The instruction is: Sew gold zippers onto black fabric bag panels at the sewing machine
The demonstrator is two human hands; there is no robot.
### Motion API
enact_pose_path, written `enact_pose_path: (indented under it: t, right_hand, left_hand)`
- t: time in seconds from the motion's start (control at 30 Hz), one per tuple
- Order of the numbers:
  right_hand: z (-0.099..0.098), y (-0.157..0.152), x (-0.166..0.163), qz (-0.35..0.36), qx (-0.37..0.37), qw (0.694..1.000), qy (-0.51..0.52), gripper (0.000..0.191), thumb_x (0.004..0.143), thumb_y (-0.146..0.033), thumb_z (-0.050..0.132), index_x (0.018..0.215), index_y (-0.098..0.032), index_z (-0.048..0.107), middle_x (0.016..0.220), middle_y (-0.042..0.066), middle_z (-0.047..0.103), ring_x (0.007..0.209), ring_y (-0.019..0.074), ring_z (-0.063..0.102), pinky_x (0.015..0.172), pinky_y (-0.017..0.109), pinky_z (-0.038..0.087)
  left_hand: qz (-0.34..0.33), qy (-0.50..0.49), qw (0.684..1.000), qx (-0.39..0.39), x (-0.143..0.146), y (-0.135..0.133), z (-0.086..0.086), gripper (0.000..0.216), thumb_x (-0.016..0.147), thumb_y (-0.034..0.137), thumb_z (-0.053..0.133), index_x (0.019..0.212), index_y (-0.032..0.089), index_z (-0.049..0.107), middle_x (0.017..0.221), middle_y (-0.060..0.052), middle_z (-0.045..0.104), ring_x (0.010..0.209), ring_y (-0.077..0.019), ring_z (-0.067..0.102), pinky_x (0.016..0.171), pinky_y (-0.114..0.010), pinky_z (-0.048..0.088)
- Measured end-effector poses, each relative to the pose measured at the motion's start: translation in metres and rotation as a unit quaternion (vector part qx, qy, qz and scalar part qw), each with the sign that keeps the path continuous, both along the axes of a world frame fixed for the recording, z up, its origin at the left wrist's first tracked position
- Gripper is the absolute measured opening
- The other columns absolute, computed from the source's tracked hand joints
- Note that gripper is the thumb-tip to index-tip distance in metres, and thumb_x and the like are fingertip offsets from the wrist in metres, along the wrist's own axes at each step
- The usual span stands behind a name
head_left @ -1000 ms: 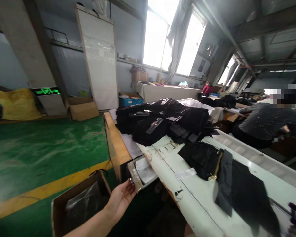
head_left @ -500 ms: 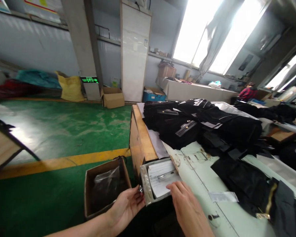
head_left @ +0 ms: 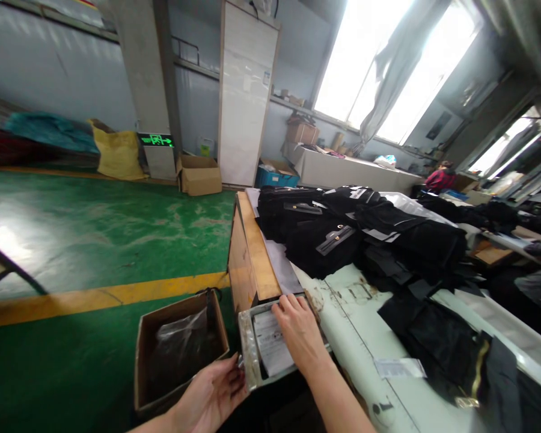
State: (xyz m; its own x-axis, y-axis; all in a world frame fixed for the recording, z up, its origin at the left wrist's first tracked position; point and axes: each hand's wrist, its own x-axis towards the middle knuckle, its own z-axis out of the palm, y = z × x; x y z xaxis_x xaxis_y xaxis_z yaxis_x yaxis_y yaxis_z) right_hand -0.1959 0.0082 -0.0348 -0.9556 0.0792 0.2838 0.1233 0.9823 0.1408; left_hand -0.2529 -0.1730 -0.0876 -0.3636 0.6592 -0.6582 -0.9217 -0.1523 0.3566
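A small drawer (head_left: 248, 355) is pulled out at the left end of the worktable, its front edge wrapped in clear tape. My left hand (head_left: 216, 388) is at its front, thumb and fingers closed around a small shiny knob (head_left: 240, 361). Printed white papers (head_left: 273, 346) lie inside the drawer. Over them reaches my right hand (head_left: 300, 337), fingers bent down into the far part of the drawer. Its fingertips are partly hidden, so I cannot make out whether they grip anything.
Left of the drawer, a cardboard box (head_left: 139, 361) holds clear plastic. Black garment pieces (head_left: 315, 234) are heaped on the pale green tabletop (head_left: 342, 325); one with a gold zipper (head_left: 480, 367) lies at right. A person (head_left: 439, 176) is far off at right.
My right hand has moved left and farther in, from the drawer's right edge to over the papers. The metallic pen-like item on them is now out of sight. My left hand stays at the knob.
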Motion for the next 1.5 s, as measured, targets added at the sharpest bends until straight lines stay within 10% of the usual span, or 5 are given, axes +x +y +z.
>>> enact_pose_path:
  t: [0.37,0.8,1.2,1.5]
  right_hand:
    - [0.005,0.009,0.012,0.018,-0.100,0.994,0.028,0.024,0.088,0.001,0.047,0.094,-0.020,0.058,0.094,0.003,0.065,0.097,0.0184,0.059,0.103,0.037,0.039]
    - [0.025,0.036,0.017,0.058,-0.287,0.956,-0.036,0.037,0.074,0.005,0.052,0.084,-0.024,0.073,0.088,-0.001,0.067,0.090,0.0167,0.062,0.080,0.028,0.048]
    - [-0.001,0.018,0.032,0.070,-0.353,0.925,0.121,0.044,0.083,-0.002,0.043,0.110,-0.024,0.069,0.107,0.004,0.070,0.104,0.0204,0.061,0.094,0.038,0.048]
    - [0.045,0.023,0.034,-0.128,-0.390,0.861,0.301,0.038,0.093,-0.047,0.049,0.099,-0.016,0.068,0.088,0.008,0.073,0.079,0.0221,0.067,0.070,0.029,0.051]
  left_hand:
    - [-0.015,0.026,1.000,-0.008,-0.003,0.000,0.002,0.018,0.095,0.007,0.052,0.086,0.003,0.068,0.082,-0.016,0.071,0.074,-0.0229,0.071,0.076,-0.033,0.059]
    - [-0.010,-0.003,1.000,-0.006,-0.003,-0.002,0.007,0.022,0.097,0.011,0.048,0.083,0.004,0.065,0.077,-0.014,0.068,0.070,-0.0212,0.069,0.074,-0.032,0.059]
    - [-0.018,0.011,1.000,-0.013,-0.012,-0.011,0.013,0.025,0.098,0.011,0.045,0.088,0.003,0.065,0.080,-0.016,0.070,0.070,-0.0222,0.070,0.071,-0.032,0.059]
    - [-0.036,0.029,0.999,-0.001,-0.007,-0.015,0.015,0.022,0.095,0.009,0.047,0.102,0.001,0.066,0.093,-0.019,0.073,0.083,-0.0258,0.073,0.082,-0.035,0.058]
